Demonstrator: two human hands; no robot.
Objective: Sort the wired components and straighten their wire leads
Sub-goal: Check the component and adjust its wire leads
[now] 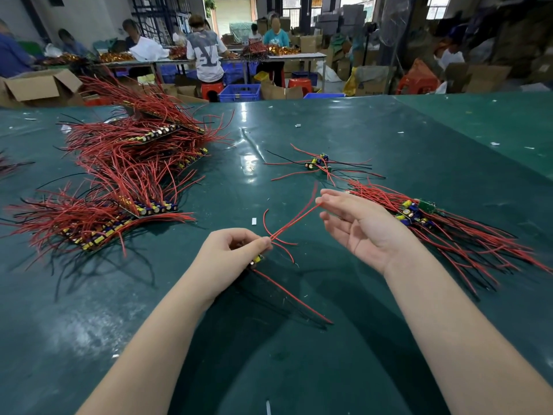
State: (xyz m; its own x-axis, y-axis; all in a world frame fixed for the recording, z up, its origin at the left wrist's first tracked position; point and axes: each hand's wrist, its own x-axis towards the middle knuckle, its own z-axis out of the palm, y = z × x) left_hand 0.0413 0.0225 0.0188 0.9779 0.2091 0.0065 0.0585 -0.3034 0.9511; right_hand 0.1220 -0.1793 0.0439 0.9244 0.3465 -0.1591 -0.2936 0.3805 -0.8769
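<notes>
Most stacked at 10 o'clock point(125, 175), piles at 1 point(318, 164) and 3 point(434, 223) remain; your left hand point(232, 256) pinches one component point(257, 259), right hand point(356, 226) open, fingertips on its red lead point(294, 220).

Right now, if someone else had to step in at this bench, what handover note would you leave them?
Left hand grips one wired component just above the green table.
Right hand is open, fingertips at the far end of its red leads, which run taut between the hands.
Done, apparently: the large rows on the left.
Left: the loose bundle beside the right hand and a small cluster farther back.
</notes>
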